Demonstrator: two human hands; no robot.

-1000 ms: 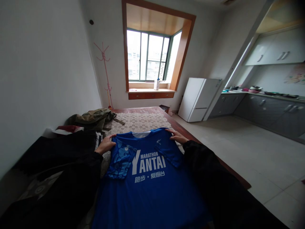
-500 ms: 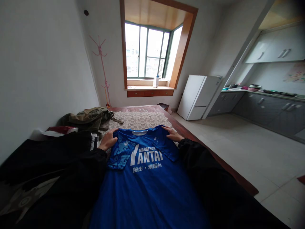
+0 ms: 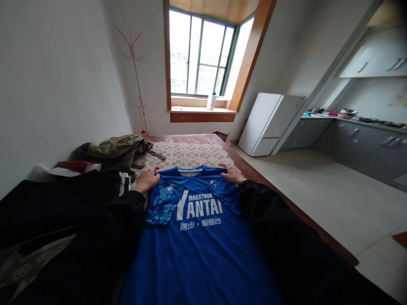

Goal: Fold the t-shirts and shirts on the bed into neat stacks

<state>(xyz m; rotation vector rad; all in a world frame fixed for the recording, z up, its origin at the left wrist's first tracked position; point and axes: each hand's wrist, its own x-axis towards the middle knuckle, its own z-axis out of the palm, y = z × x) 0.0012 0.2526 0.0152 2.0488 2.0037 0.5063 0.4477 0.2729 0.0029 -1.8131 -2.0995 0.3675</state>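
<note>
A blue T-shirt [image 3: 203,250] lies face up, its collar at the far end and both sleeves folded in over the front. White lettering reading "MARATHON YANTAI" crosses its chest. My left hand [image 3: 146,179] is at the shirt's left shoulder corner, thumb and forefinger apart, the thumb by the fabric edge. At the opposite shoulder, my right hand [image 3: 233,174] rests with its forefinger stretched past the edge and its thumb near the cloth. Both hands look open. The lower hem runs out of view at the bottom.
Under the shirt is a wooden table [image 3: 190,139] with a lace tablecloth [image 3: 187,153]. Dark clothing [image 3: 79,195], an olive backpack [image 3: 111,150] and a dark red package [image 3: 78,166] are piled on the left. Beyond stand a pink coat rack [image 3: 135,72] and a white fridge [image 3: 263,123].
My fingers have loosened from the shirt's shoulder corners and spread apart. The shirt lies nearly as before, its shoulders slightly flatter. The camera view has shifted a little.
</note>
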